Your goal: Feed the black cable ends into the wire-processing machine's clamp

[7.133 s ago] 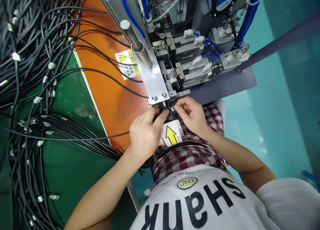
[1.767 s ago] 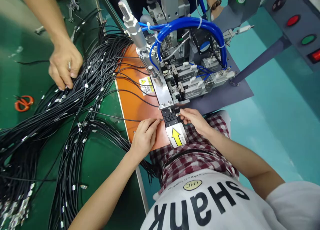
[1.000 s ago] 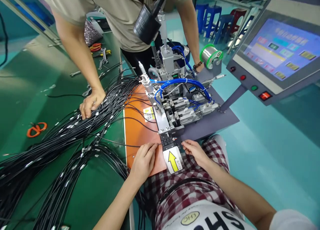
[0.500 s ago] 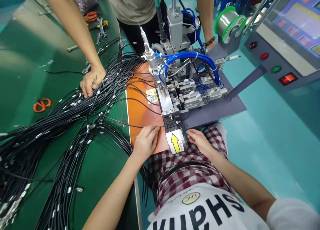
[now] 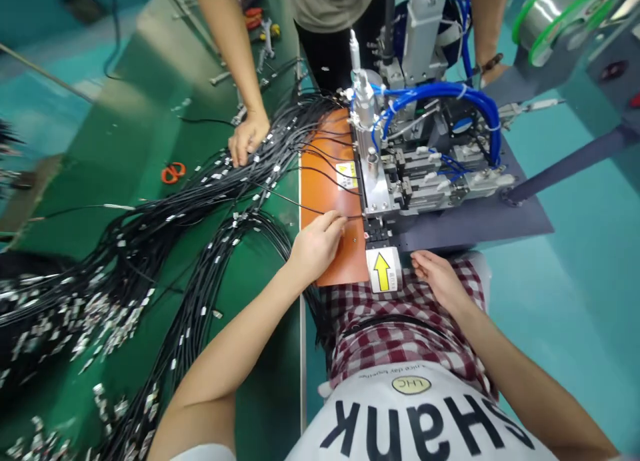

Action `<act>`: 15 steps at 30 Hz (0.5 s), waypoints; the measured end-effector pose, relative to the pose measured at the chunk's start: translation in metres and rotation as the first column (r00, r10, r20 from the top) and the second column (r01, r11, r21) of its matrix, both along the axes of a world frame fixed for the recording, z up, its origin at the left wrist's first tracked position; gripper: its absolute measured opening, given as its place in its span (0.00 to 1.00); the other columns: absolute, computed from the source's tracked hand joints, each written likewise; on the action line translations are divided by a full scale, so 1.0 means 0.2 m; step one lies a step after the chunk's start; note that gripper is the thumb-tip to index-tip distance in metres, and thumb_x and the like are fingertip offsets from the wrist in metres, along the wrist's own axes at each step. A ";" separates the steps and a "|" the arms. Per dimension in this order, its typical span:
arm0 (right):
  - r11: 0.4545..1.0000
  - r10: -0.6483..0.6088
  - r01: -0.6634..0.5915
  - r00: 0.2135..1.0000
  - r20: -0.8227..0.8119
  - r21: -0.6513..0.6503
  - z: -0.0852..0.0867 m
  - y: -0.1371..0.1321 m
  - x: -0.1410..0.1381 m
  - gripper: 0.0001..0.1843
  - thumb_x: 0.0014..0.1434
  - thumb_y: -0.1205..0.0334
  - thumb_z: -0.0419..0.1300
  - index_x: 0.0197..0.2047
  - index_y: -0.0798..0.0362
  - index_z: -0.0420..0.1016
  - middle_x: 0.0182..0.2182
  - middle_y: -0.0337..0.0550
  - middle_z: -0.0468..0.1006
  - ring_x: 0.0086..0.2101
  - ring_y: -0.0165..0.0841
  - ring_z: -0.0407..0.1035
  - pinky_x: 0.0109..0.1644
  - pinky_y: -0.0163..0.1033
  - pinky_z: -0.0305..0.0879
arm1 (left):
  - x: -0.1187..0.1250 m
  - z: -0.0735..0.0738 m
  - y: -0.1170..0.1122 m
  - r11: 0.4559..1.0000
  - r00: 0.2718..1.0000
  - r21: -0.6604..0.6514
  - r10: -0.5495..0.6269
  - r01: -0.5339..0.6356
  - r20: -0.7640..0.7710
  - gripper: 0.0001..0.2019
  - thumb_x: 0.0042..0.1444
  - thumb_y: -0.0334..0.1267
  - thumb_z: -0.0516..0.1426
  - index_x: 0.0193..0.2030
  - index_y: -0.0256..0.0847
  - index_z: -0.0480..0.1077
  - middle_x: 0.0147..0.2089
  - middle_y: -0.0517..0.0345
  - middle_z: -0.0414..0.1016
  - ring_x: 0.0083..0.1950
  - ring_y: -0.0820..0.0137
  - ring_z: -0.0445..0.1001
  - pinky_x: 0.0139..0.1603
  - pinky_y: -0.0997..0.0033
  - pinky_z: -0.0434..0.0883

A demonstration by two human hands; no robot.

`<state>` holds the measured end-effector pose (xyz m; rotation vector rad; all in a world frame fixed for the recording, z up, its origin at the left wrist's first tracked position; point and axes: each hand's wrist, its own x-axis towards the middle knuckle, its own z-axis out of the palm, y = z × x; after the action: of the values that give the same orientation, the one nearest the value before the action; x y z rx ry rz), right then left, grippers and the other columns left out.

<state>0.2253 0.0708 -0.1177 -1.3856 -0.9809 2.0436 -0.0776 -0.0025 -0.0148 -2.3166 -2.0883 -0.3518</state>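
Observation:
In the head view my left hand (image 5: 320,244) rests over the orange sheet (image 5: 333,267). Its thumb and fingers pinch a thin black cable (image 5: 354,217) that runs into the near end of the machine's clamping track (image 5: 379,231). The cable's tip is hidden at the silver block (image 5: 377,191). Several other black cables enter the machine further along this edge. My right hand (image 5: 435,274) hovers beside the yellow-arrow plate (image 5: 384,271), apart from it. Its fingers are curled together, with nothing visible in them.
Opposite me a co-worker's hand (image 5: 250,137) presses on a large bundle of black cables (image 5: 215,181) on the green table (image 5: 270,374). Orange-handled scissors (image 5: 173,173) and wrenches (image 5: 267,41) lie there too. A solder wire spool (image 5: 550,14) stands at the back right.
My left hand has moved forward along the machine's edge with the cable, whose tip no longer shows at the track. My right hand stays near the arrow plate. The camera view has swung left.

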 end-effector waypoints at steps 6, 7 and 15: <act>1.000 -0.009 0.009 1.000 -0.010 0.005 0.03 0.02 0.06 0.18 0.49 0.46 0.73 0.35 0.51 0.80 0.32 0.40 0.74 0.26 0.27 0.63 0.30 0.35 0.62 | -0.50 0.24 0.03 0.989 0.921 -0.041 0.116 -0.141 -0.372 0.13 0.65 0.32 0.49 0.48 0.36 0.74 0.47 0.40 0.74 0.49 0.54 0.70 0.47 0.55 0.70; 1.000 -0.018 0.018 1.000 -0.009 0.004 0.03 0.02 0.06 0.18 0.49 0.46 0.74 0.35 0.51 0.80 0.31 0.40 0.74 0.26 0.27 0.63 0.29 0.35 0.62 | -0.56 0.22 0.09 0.988 0.924 -0.088 0.086 -0.127 -0.372 0.12 0.66 0.34 0.50 0.44 0.36 0.75 0.43 0.42 0.74 0.48 0.55 0.70 0.47 0.56 0.70; 0.999 0.006 -0.006 1.000 0.000 0.043 0.09 0.02 0.09 0.16 0.52 0.47 0.72 0.35 0.51 0.80 0.32 0.40 0.72 0.28 0.27 0.61 0.28 0.33 0.60 | -0.45 0.12 0.34 0.987 0.977 -0.009 0.160 -0.162 -0.140 0.16 0.65 0.32 0.50 0.58 0.33 0.68 0.53 0.42 0.71 0.51 0.61 0.71 0.51 0.61 0.68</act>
<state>0.2439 0.0757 -0.1006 -1.3620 -1.0241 2.0152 -0.1679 0.0664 0.0096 -2.0954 -2.2007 -0.1629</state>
